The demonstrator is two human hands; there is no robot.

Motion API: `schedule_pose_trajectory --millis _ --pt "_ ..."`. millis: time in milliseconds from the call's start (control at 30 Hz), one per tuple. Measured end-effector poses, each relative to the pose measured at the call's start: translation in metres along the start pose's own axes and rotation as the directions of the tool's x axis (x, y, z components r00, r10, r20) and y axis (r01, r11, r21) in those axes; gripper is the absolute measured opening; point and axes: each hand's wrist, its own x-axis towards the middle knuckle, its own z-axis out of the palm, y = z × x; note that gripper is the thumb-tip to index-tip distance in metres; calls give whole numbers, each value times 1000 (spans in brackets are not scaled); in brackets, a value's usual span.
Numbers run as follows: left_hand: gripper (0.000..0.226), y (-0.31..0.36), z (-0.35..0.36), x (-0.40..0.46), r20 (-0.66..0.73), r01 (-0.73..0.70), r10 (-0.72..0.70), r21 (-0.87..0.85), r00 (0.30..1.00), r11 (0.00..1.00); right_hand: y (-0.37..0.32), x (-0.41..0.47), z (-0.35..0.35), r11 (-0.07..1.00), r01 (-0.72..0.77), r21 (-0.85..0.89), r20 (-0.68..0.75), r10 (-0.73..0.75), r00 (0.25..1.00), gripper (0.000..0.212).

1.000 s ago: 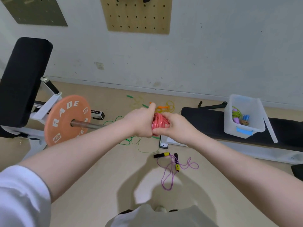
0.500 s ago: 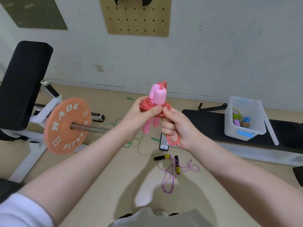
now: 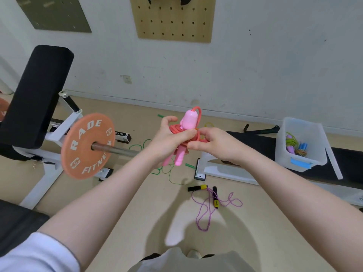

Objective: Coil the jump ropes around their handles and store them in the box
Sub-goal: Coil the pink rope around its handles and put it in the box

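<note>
I hold a pink jump rope [image 3: 189, 122] upright in front of me, its red cord wound in coils around the two pink handles. My left hand [image 3: 167, 140] grips the handles and the coils. My right hand [image 3: 212, 143] pinches the cord at the right side of the bundle. A translucent plastic box [image 3: 300, 146] stands on a black bench at the right, with several coiled ropes inside. On the floor lie a purple rope with black and yellow handles [image 3: 213, 201], a green rope [image 3: 167, 169] and an orange and yellow one mostly hidden behind my hands.
A barbell with an orange weight plate [image 3: 87, 146] juts in from the left on a white rack with a black pad [image 3: 35, 95]. The black flat bench [image 3: 261, 152] runs along the right. A phone [image 3: 199, 169] lies on the floor by the bench foot.
The bundle was raised from low between my fists to upright. My right hand let the loose loop go from below and now pinches the cord beside the handles.
</note>
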Motion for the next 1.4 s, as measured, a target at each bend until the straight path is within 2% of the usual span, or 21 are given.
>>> schedule_pose_trajectory --millis 100,167,200,267,300,367,433,533,600,700,767,867,933,1000,1067,1100,1167,1200,1300,1333,1400 --pt "55 8 -4 -4 91 -63 49 161 995 985 8 5 1 990 -18 -142 9 19 1000 46" --pt "57 8 -10 -8 213 -62 47 66 976 996 10 2 -4 980 8 -198 34 -1 999 63" --pt "65 6 -14 -9 285 -51 48 5 957 999 12 -1 -11 988 10 -157 37 -4 999 66" --pt "74 1 -16 -13 393 -42 39 -2 919 999 18 -5 -26 998 -28 -50 23 29 999 50" --pt "71 -2 -15 -13 395 -41 31 16 918 999 19 -6 -31 999 -25 -42 29 26 999 42" --pt "60 -7 -9 -9 293 -19 22 -13 956 1000 19 -4 -28 994 38 -106 65 -31 997 46" --pt "55 -10 -4 1 162 -28 26 10 986 1000 19 4 -18 977 45 -210 -6 -47 999 53" --pt "52 -15 -4 9 95 0 -11 116 995 993 15 8 -5 943 -105 -315 -192 45 980 54" --pt "50 -20 -6 12 92 9 -19 107 996 994 15 9 1 911 -174 -373 -243 85 966 55" --pt "52 -25 -6 14 16 54 -56 95 998 994 13 10 11 838 -198 -508 -256 73 964 63" --pt "42 -24 -3 14 -35 78 -75 98 997 992 14 10 14 790 -200 -579 -256 56 965 68" --pt "33 -18 0 13 -73 29 -15 189 997 982 11 5 14 765 -193 -614 -211 76 974 64" --pt "40 -16 -1 13 -81 -61 108 445 991 893 8 1 14 701 -133 -701 -100 89 991 48" --pt "50 -15 0 11 -53 -72 166 742 985 667 1 -5 15 607 -99 -788 -25 130 991 24" --pt "54 -11 2 9 -28 -52 160 878 987 475 -7 -14 12 492 -26 -870 42 125 991 24" --pt "56 -10 3 8 -14 -55 149 891 989 451 -7 -17 10 424 28 -905 77 99 992 27" --pt "60 -11 0 9 8 -83 143 847 990 525 -12 -20 2 351 129 -928 143 15 990 22" --pt "60 -12 -1 8 16 -100 151 816 988 570 -12 -21 -2 351 160 -923 158 -34 987 17" --pt "49 -16 -3 7 8 -106 134 658 991 745 3 -18 -7 555 239 -796 5 -390 921 26" --pt "46 -16 -4 8 15 -103 118 596 993 796 5 -19 -7 653 245 -717 -92 -437 895 25" --pt "43 -16 -4 8 52 -128 118 524 992 842 2 -21 -3 846 232 -480 -165 -347 923 13"
